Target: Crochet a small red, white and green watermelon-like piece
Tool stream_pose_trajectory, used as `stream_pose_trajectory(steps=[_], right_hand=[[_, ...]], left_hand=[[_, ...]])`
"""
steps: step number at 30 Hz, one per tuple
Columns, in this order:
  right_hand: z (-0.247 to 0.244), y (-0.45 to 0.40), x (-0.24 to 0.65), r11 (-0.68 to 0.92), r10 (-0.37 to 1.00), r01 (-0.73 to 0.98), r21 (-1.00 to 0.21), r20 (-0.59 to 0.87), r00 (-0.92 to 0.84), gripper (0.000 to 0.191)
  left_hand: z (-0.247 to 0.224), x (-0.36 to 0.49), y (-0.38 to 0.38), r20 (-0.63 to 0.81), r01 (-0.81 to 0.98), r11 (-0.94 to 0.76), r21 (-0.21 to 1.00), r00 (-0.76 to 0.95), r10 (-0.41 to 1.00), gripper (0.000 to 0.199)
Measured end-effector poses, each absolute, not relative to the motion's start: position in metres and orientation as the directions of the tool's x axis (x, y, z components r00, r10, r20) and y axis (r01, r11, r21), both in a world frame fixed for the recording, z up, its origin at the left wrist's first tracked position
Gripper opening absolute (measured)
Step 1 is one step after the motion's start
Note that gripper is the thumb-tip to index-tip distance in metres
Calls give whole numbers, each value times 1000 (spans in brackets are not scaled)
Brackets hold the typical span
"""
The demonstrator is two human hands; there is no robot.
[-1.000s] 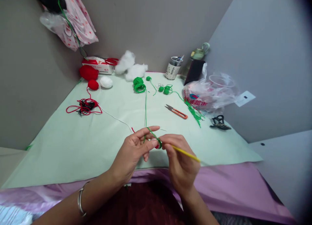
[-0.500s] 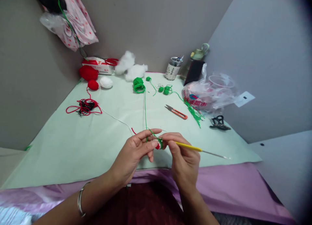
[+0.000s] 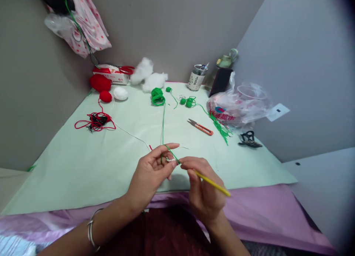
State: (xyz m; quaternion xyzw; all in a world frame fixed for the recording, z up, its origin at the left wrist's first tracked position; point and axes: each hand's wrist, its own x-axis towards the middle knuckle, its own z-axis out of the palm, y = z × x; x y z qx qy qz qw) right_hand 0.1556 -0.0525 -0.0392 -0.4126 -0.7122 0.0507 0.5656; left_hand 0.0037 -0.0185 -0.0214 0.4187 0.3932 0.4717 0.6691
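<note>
Between thumb and fingers, my left hand [image 3: 151,171] pinches a small crochet piece [image 3: 172,160], mostly hidden, with white stitches showing. Green yarn [image 3: 163,126] runs from the green yarn ball [image 3: 157,95] down over my raised left index finger to the piece. My right hand [image 3: 206,187] grips a crochet hook [image 3: 212,182] by its yellow handle, which slants down to the right. The hook's working tip is hidden near my left thumb and fingertips. A white strand [image 3: 131,135] and a short red yarn end [image 3: 150,147] lie just beyond my left hand.
Orange thread snips [image 3: 200,127] lie beyond my right hand. A black hair claw [image 3: 250,140] and a plastic bag [image 3: 235,106] are at right. Red yarn balls [image 3: 100,83], a white ball [image 3: 120,93] and stuffing [image 3: 155,82] sit at the back left. Tangled red and black yarn [image 3: 97,122] lies at left.
My right hand has turned, so the hook's yellow handle now slants more steeply downward. The crochet piece has tilted in my left fingers; its red and green parts no longer show clearly.
</note>
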Motion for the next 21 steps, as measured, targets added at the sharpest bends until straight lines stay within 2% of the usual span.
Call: stream_pose_trajectory(steps=[2, 4, 6, 8, 10, 13, 16, 19, 21], right_hand=[[-46, -52, 153, 670, 552, 639, -378, 829, -89, 29], [-51, -51, 152, 631, 527, 699, -336, 847, -69, 32], [-50, -51, 153, 603, 572, 672, -429, 820, 10, 31], [-44, -51, 155, 590, 654, 535, -605, 746, 123, 28], [-37, -50, 157, 561, 737, 339, -755, 642, 210, 25], [-32, -47, 156, 546, 791, 200, -813, 579, 196, 23], [-36, -46, 153, 574, 769, 277, -771, 623, 140, 26], [-46, -49, 152, 622, 655, 526, -580, 754, 56, 31], [-49, -51, 154, 637, 598, 611, -469, 802, -8, 35]], left_hand=[[-22, 5, -20, -149, -321, 223, 921, 238, 960, 47], [-22, 5, -19, -215, -378, 331, 864, 318, 923, 57], [-21, 3, -17, -285, -431, 466, 773, 421, 861, 56], [-19, 0, -15, -317, -465, 530, 709, 460, 829, 49], [-17, -2, -13, -316, -483, 519, 705, 441, 840, 43], [-16, 0, -14, -276, -455, 465, 760, 422, 863, 39], [-19, 4, -17, -237, -416, 383, 825, 361, 902, 41], [-21, 6, -18, -254, -439, 402, 804, 358, 899, 44], [-21, 4, -16, -290, -470, 481, 740, 422, 859, 43]])
